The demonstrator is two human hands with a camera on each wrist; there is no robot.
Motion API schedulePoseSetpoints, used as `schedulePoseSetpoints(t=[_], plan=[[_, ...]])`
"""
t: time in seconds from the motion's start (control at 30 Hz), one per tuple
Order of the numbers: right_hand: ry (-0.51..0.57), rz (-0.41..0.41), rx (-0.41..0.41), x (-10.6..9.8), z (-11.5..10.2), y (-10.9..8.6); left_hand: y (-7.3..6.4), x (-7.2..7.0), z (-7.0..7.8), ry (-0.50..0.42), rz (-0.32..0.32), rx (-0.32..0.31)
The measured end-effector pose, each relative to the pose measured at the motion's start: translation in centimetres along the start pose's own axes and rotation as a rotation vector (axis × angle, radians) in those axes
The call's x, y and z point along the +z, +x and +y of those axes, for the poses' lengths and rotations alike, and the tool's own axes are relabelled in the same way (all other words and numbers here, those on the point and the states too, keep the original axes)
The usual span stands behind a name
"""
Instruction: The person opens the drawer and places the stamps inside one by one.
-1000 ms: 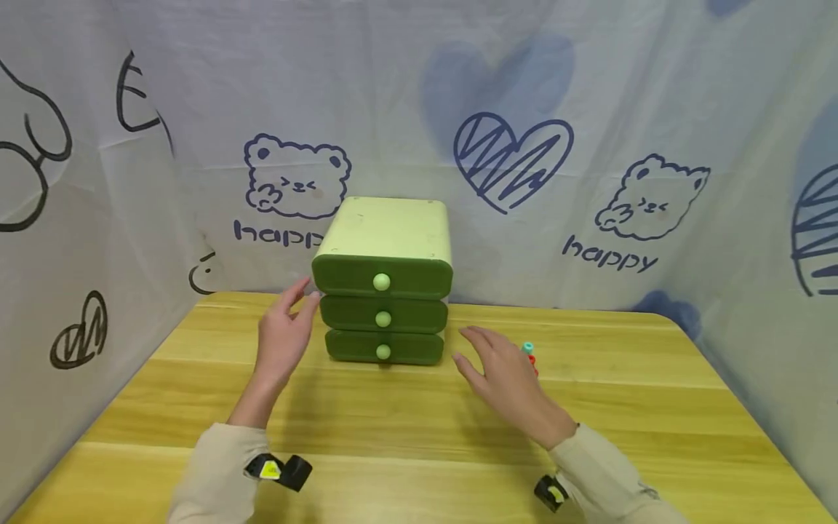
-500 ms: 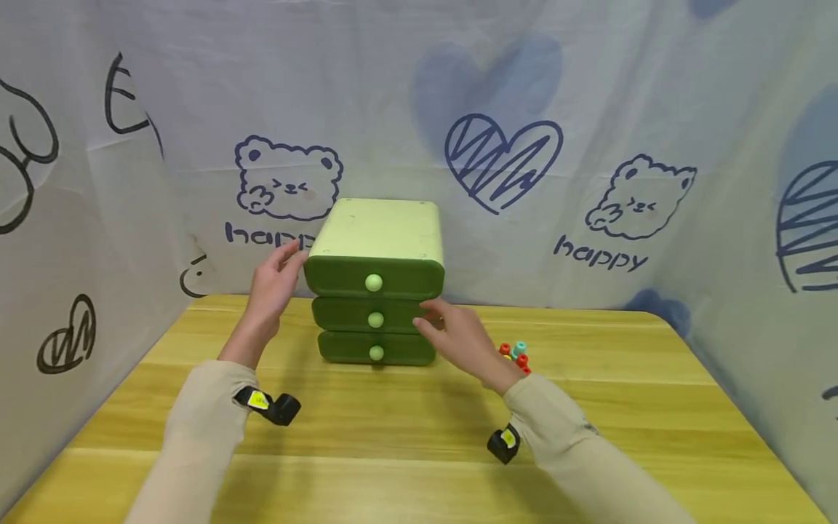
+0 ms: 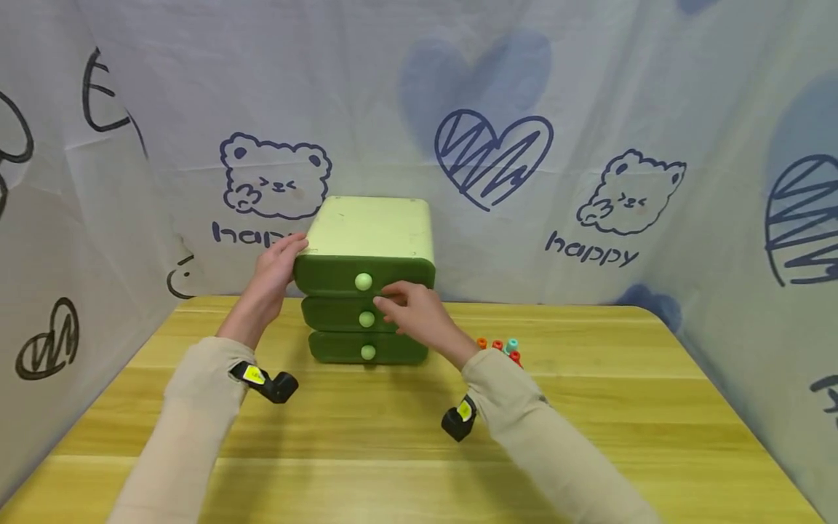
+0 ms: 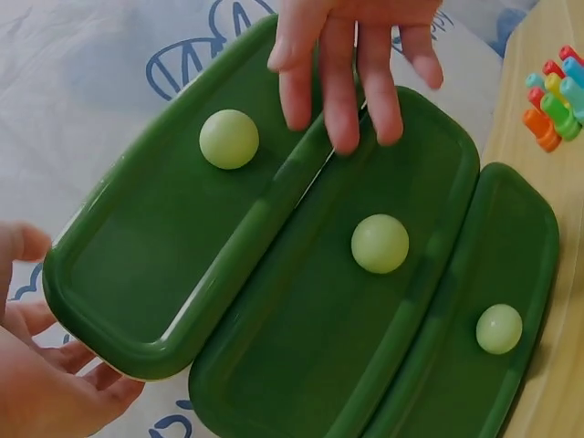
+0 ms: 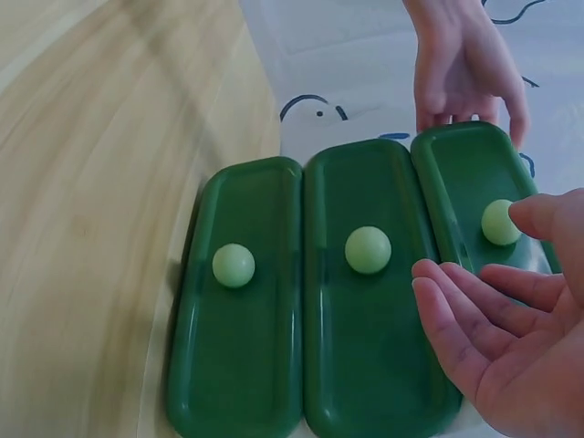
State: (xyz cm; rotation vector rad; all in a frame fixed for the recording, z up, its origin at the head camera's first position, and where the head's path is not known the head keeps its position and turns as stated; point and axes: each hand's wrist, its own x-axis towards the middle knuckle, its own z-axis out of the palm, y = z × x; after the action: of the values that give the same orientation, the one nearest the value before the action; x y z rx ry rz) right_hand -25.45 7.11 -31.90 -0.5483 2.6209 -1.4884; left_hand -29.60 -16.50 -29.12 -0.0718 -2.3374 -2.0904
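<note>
A small cabinet [image 3: 373, 227] with a pale yellow-green top stands at the back of the table. It has three dark green drawers, all closed, each with a round light green knob. My left hand [image 3: 267, 280] rests against the cabinet's upper left side, its fingers reaching behind the edge of the top drawer [image 3: 324, 276]. My right hand [image 3: 419, 314] is in front of the upper two drawers with fingers slightly bent and nothing between them. Its thumb overlaps the top knob [image 5: 500, 223] in the right wrist view, while the fingers spread below.
Several small colourful peg-like pieces [image 4: 553, 99], in red, orange, green, yellow and blue, stand on the wooden table [image 3: 589, 407] right of the cabinet, partly behind the right forearm in the head view. A white cloth [image 3: 380, 87] with blue drawings hangs close behind.
My right hand has moved left from beside the cabinet to the front of the drawers. The left hand has risen to the cabinet's upper left edge. The view has shifted slightly right.
</note>
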Motion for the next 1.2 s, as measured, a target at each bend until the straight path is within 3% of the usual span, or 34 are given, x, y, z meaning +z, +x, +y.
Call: schedulePoseSetpoints(t=[0.17, 0.63, 0.83, 1.2], plan=[[0.005, -0.013, -0.001, 0.6, -0.3, 0.6, 0.2, -0.1, 0.0, -0.038, 0.039, -0.041], [0.038, 0.048, 0.014, 1.6, -1.2, 1.7, 0.6, -0.6, -0.1, -0.014, -0.005, -0.035], [0.072, 0.110, 0.036, 2.0, -1.3, 2.0, 0.4, -0.6, -0.4, -0.026, -0.008, -0.022], [-0.029, 0.261, 0.008, 2.8, -1.4, 2.4, 0.4, -0.6, -0.5, -0.052, -0.017, -0.019]])
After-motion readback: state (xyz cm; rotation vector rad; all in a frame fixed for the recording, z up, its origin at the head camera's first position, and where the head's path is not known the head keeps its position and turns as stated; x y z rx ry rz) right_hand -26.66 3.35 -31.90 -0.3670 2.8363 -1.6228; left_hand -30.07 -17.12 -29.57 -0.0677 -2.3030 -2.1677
